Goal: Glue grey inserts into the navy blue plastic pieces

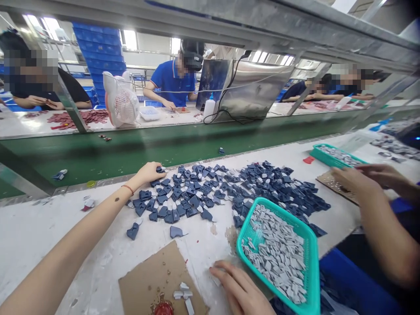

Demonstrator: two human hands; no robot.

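My left hand (151,172) reaches to the far left of a spread of dark blue pieces (193,199), its fingers closed around one dark blue piece (160,169). My right hand (241,286) rests low in the view, just left of a green basket (316,258) full of small grey-white pieces (282,253); its fingers are bent and what lies under them is hidden. Beside it, at the bottom, a cardboard sheet (154,271) bears a few white pieces (183,295) and a red blob (163,308).
Another person's hands (352,179) work at the right over a brown board (337,183), near a second green tray (337,155). A green conveyor (157,144) crosses behind the table. Metal posts (70,105) and a shelf stand above. Several people sit opposite.
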